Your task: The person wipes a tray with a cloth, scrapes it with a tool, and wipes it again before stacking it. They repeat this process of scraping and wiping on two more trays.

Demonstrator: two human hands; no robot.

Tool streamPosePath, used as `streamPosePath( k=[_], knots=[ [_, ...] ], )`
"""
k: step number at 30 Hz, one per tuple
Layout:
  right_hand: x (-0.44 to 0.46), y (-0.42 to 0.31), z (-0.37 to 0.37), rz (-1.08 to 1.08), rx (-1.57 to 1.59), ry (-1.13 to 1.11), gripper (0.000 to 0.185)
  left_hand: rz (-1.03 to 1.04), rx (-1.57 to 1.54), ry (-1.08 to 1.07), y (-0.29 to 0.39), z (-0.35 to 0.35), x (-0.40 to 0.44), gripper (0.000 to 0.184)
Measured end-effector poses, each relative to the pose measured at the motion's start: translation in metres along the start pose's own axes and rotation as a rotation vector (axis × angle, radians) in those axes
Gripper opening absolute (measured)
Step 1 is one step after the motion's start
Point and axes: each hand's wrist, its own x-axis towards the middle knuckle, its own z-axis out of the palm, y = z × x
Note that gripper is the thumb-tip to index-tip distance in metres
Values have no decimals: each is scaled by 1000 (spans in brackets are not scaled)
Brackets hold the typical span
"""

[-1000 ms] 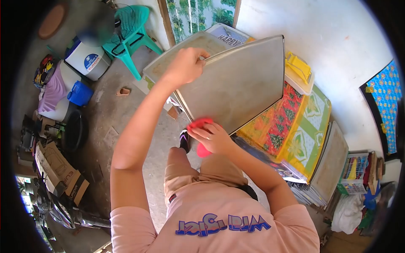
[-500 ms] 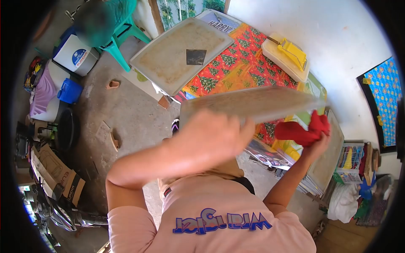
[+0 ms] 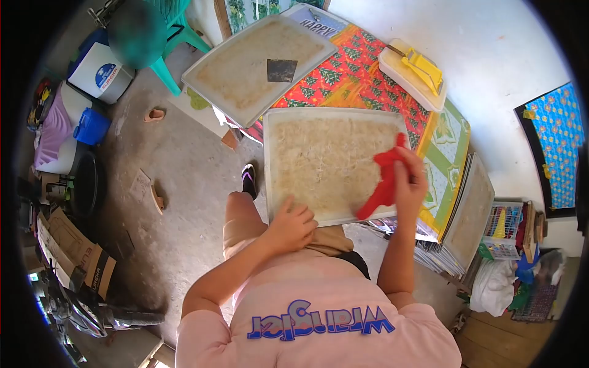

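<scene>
A shallow rectangular tray (image 3: 331, 153) with a stained tan surface and pale rim lies face up at the near side of the table. My left hand (image 3: 291, 227) grips its near rim, fingers curled over the edge. In my right hand (image 3: 411, 181) is a bunched red cloth (image 3: 384, 184), held over the tray's right part, its lower end against the surface near the rim. Behind and to the left is a second, similar tray (image 3: 245, 67), bearing a small dark square (image 3: 281, 70).
A patterned tablecloth (image 3: 334, 76) covers the table. At its back right stands a cream container (image 3: 392, 61) with a yellow tool (image 3: 422, 69) on top. Several flat panels (image 3: 466, 202) lean at the right, near a plastic basket (image 3: 504, 230). A green chair (image 3: 175, 49) stands left.
The near tray was tilted up and blurred; now it lies flat. My left hand has dropped to its near rim. My right hand has brought the red cloth leftward onto the tray.
</scene>
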Motion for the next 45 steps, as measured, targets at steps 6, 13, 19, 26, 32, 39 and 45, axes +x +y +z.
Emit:
streamPosePath(
  k=[6, 13, 19, 26, 32, 39, 45],
  knots=[
    [-49, -37, 108, -236, -205, -597, 44, -615, 5, 639, -30, 4, -24, 48],
    [-49, 25, 188, -465, -367, -656, 44, -1066, -842, 528, -54, 39, -36, 44],
    [60, 125, 157, -269, -773, -343, 41, -988, -907, 571, -52, 37, -30, 39],
    [88, 216, 55, 278, -970, -43, 46, -963, -1118, 478, -63, 41, -24, 38],
    [75, 230, 42, 164, -959, -71, 47, -1088, -1632, 400, -59, 22, 11, 45],
    [40, 222, 9, 20, -776, 17, 42, -967, -1452, 429, -41, -4, 8, 49],
    [24, 211, -48, 247, -907, 83, 38, -891, -1315, 538, -31, -43, -12, 44]
  ],
)
